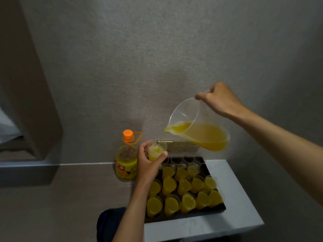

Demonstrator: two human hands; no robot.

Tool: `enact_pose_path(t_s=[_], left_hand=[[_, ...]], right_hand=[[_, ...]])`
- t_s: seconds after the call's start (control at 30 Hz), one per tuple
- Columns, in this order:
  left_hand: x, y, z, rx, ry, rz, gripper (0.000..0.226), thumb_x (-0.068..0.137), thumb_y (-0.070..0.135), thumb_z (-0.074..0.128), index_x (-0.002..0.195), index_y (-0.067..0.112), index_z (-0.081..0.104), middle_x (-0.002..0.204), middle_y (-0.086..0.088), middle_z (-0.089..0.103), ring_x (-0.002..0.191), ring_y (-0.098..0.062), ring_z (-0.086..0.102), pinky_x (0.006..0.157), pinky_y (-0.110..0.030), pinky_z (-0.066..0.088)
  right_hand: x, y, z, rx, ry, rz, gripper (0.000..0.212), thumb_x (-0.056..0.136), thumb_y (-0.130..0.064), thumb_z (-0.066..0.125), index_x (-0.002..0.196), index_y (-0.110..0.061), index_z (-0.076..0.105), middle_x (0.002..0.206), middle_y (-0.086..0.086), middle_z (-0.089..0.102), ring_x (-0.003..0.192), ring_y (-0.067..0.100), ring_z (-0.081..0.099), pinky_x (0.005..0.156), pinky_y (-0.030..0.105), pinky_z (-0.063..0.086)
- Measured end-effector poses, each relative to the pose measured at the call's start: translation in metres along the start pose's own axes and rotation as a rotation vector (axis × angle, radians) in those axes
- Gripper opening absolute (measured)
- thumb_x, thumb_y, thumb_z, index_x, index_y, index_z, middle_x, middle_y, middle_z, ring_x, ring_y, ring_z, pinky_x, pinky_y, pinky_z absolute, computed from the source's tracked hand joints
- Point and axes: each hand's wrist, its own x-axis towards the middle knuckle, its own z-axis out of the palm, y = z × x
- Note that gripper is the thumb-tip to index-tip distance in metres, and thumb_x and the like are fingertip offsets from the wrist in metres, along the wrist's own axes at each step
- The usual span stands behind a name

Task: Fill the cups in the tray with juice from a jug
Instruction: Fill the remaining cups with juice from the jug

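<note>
Your right hand [220, 99] curls its fingers round the handle of the clear plastic jug [197, 124], which you hold tilted above the far end of the tray [221, 207], spout down and to the left. Orange juice [207, 134] pools in the lower side of the jug and runs from the spout in a thin stream into a small clear cup [156, 152]. Your left hand [148, 165] grips that cup, thumb on the near side and fingers wrapped round the far side, and holds it raised above the tray's far left corner; the cup looks mostly full, with froth at the top. The dark tray sits on the white counter [232, 222], against the wall. Three near rows of filled cups [185, 186] stand close together in it, while the cups [181, 159] along the far edge look empty. Just left of the tray stands a juice bottle [126, 161] with an orange cap, a yellow label and little liquid visible inside. A wall socket plate [181, 146] shows behind the jug and cup.
</note>
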Motion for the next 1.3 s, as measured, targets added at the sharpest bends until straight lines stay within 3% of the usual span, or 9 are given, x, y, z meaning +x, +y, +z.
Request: enact_pose_path(t_s=[0.23, 0.37, 0.53, 0.67, 1.3], left_hand=[[-0.0014, 0.0004, -0.0024, 0.002, -0.003, 0.001, 0.059, 0.079, 0.019, 0.087, 0.127, 0.028, 0.055, 0.128, 0.012, 0.057, 0.115, 0.004, 0.052, 0.08, -0.01, 0.045], [-0.0022, 0.002, -0.0014, 0.004, -0.001, 0.012, 0.057, 0.079, 0.01, 0.085, 0.127, 0.02, 0.055, 0.122, 0.009, 0.057, 0.098, 0.018, 0.054, 0.071, -0.004, 0.046], [-0.0014, 0.0009, -0.0023, 0.018, 0.0, 0.008, 0.057, 0.078, 0.012, 0.087, 0.125, 0.023, 0.056, 0.12, 0.014, 0.058, 0.1, 0.017, 0.053, 0.075, -0.003, 0.044], [-0.0018, 0.0014, -0.0026, 0.022, 0.003, 0.012, 0.057, 0.078, 0.012, 0.087, 0.126, 0.021, 0.056, 0.121, 0.011, 0.058, 0.097, 0.019, 0.053, 0.074, -0.002, 0.043], [-0.0049, 0.0053, -0.008, 0.051, -0.001, 0.017, 0.055, 0.078, 0.008, 0.086, 0.124, 0.015, 0.057, 0.116, 0.011, 0.061, 0.094, 0.018, 0.056, 0.073, -0.004, 0.045]], right_hand=[[-0.002, -0.0021, 0.0, -0.007, -0.002, -0.007, 0.042, 0.089, -0.03, 0.07, 0.056, -0.017, 0.048, 0.045, -0.005, 0.035, 0.037, 0.009, 0.025, 0.049, 0.029, 0.025], [-0.0032, -0.0026, -0.0002, -0.008, -0.008, -0.006, 0.043, 0.09, -0.029, 0.069, 0.055, -0.017, 0.046, 0.041, -0.008, 0.032, 0.036, 0.009, 0.025, 0.048, 0.029, 0.025], [-0.0039, -0.0044, 0.0002, -0.023, 0.002, 0.007, 0.046, 0.089, -0.03, 0.07, 0.053, -0.019, 0.043, 0.036, -0.011, 0.03, 0.032, 0.008, 0.025, 0.042, 0.027, 0.024], [-0.0046, -0.0045, -0.0005, -0.012, -0.004, 0.003, 0.044, 0.088, -0.03, 0.07, 0.054, -0.019, 0.045, 0.041, -0.009, 0.032, 0.035, 0.008, 0.024, 0.048, 0.029, 0.025], [-0.005, -0.009, 0.0056, -0.022, -0.011, 0.005, 0.043, 0.089, -0.032, 0.071, 0.056, -0.018, 0.046, 0.045, -0.006, 0.034, 0.043, 0.014, 0.029, 0.05, 0.03, 0.027]])
